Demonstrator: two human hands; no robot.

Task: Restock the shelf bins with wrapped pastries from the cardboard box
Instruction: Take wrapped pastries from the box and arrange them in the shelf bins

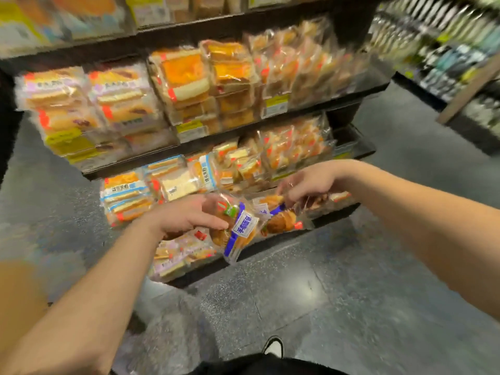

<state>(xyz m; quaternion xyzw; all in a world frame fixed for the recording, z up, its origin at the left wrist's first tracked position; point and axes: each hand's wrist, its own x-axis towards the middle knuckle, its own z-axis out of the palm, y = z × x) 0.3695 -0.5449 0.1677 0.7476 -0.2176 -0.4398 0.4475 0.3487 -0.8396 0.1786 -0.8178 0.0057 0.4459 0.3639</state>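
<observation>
Shelf unit [243,125]: dark, tiered, four levels visible, stocked with clear-wrapped baked goods; whole view motion-blurred.

Floor [351,280]: grey speckled tile, spread in front of the shelf unit. At its near edge, a white-toed shoe [274,346].

Second display [446,50]: right of the shelf unit, across the aisle, rows of dark and pale bottles or packs; too blurred to identify.

Upper middle tier of the shelf unit: sliced cake packs [89,104] at left with lilac-banded labels, print unreadable; orange-topped cake packs [186,82] at centre; yellow price tags [274,105] on the rail, text illegible.

Lower tier: blue-and-white labelled sandwich cakes [130,196] at left, characters present but too smeared to read.

Bottom tier bin [335,209]: right part of the shelf unit's lowest level, clear front, holding a few wrapped pastries.

Brown blurred shape [19,293]: left of the shelf unit at the frame edge, possibly cardboard; cannot tell.

Left hand [186,215]: in front of the shelf unit's bottom tier, fingers and thumb curled round a wrapped pastry [238,231], clear bag, brown bun inside, blue-bordered white label with blue Chinese characters, not legible, plus a small red-and-green mark near the top.

Right hand [308,182]: over the bottom tier bin, a ring on one finger, fingertips pinching the wrapper edge of a second wrapped pastry [281,220], golden-brown, blue label partly seen, hanging at the bin's front edge.
</observation>
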